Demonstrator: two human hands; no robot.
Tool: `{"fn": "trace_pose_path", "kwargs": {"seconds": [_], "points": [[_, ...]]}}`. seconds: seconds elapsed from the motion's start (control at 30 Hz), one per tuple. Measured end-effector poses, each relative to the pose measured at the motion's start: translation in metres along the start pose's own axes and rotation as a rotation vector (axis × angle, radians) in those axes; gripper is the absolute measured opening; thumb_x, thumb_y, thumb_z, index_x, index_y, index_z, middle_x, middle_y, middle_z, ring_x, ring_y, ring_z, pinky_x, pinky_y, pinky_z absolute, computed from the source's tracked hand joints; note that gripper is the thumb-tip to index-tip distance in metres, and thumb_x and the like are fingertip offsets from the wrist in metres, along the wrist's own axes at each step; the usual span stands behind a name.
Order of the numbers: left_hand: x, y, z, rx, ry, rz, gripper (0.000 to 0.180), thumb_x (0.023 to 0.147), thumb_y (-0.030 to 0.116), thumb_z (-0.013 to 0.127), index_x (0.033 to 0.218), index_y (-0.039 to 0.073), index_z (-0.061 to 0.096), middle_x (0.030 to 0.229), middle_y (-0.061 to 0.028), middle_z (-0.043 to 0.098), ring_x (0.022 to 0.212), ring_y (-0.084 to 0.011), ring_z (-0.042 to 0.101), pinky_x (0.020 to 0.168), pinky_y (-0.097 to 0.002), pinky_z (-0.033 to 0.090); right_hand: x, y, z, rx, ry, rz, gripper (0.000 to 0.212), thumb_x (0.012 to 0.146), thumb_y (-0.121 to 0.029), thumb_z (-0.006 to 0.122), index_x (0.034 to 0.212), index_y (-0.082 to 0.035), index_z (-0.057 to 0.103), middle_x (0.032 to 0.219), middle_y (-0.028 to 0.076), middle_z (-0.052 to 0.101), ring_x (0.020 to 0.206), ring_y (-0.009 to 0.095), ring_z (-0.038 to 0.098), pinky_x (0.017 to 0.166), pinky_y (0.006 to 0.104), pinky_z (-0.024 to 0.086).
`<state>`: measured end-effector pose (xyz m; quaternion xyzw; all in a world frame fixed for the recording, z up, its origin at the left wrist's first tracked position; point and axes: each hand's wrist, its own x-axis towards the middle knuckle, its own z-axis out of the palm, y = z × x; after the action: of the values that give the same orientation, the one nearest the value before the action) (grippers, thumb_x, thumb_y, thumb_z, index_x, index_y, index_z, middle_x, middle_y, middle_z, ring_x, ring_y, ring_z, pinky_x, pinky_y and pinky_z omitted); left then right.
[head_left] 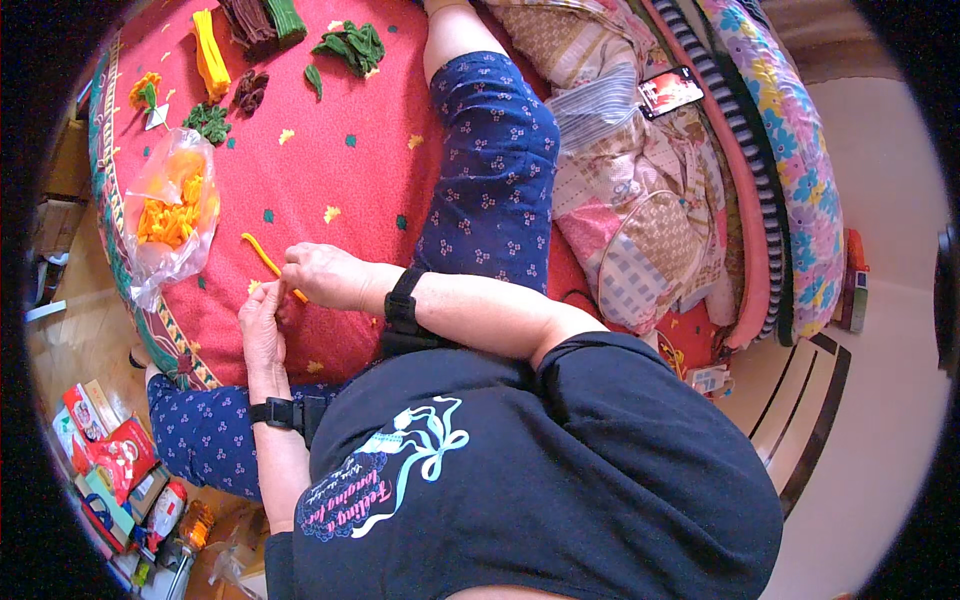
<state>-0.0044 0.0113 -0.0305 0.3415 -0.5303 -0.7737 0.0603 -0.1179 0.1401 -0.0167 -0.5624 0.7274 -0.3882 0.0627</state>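
A yellow-orange pipe cleaner is between my two hands, over the red bed cover. My right hand pinches it near its lower part, and a short end pokes out below the fingers. Closed around the same spot, my left hand meets the right fingertips; its exact grip is partly hidden. Left of the hands lies a clear plastic bag with many yellow-orange fuzzy pieces in it. Beyond it are a yellow pipe cleaner bundle, brown and green bundles and a small orange flower.
Curled green leaves and a dark brown piece rest farther out on the red cover. A phone lies on folded bedding to the right. Packages and bottles crowd the floor at lower left.
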Motion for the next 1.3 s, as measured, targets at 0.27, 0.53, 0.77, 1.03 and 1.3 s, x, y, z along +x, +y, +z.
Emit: {"fn": "trace_pose_path", "kwargs": {"seconds": [0.27,0.53,0.77,1.03,1.3], "points": [[0.001,-0.001,-0.005,0.09,-0.065,0.054,0.011,0.085,0.016,0.058,0.084,0.006,0.062,0.067,0.0071,0.051,0.055,-0.0009,0.038,0.049,-0.0163,0.028,0.002,-0.007,-0.007,-0.026,-0.064,-0.019,0.008,0.068,-0.009,0.055,0.073,-0.003,0.056,0.076,0.012,0.055,0.078,0.029,0.056,0.069,0.0377,0.046],[-0.007,0.012,-0.002,0.101,-0.173,-0.072,0.009,0.084,0.017,0.059,0.084,0.008,0.058,0.062,0.0074,0.047,0.05,-0.0007,0.037,0.046,-0.0149,0.028,0.001,0.01,-0.001,0.236,-0.067,-0.044,0.009,0.068,-0.005,0.056,0.076,-0.005,0.06,0.072,0.01,0.058,0.074,0.026,0.058,0.065,0.0352,0.048],[-0.008,0.015,-0.008,-0.043,-0.267,-0.163,0.009,0.083,0.014,0.058,0.088,0.007,0.055,0.064,0.0067,0.048,0.048,0.0013,0.036,0.041,-0.0125,0.028,0.002,0.003,-0.015,0.659,-0.237,0.358,0.01,0.077,-0.011,0.06,0.081,-0.002,0.06,0.063,0.008,0.059,0.056,0.014,0.057,0.054,0.0268,0.047],[-0.021,0.031,0.013,-0.223,-0.171,-0.312,0.013,0.087,0.016,0.051,0.09,0.004,0.053,0.057,0.0076,0.037,0.045,0.0007,0.031,0.038,-0.0131,0.024,0.001,0.006,-0.004,0.677,-0.076,0.28,0.009,0.081,-0.009,0.056,0.078,0.0,0.058,0.063,0.005,0.056,0.059,0.009,0.054,0.052,0.0256,0.045],[-0.004,-0.002,-0.01,-0.622,-0.427,-0.329,0.012,0.087,0.016,0.053,0.086,0.004,0.053,0.059,0.005,0.042,0.046,0.0001,0.036,0.036,-0.0117,0.027,0.0,-0.005,-0.004,0.7,0.014,0.359,0.006,0.078,-0.003,0.058,0.082,0.0,0.059,0.068,0.008,0.055,0.065,0.013,0.054,0.058,0.0275,0.045]]}}
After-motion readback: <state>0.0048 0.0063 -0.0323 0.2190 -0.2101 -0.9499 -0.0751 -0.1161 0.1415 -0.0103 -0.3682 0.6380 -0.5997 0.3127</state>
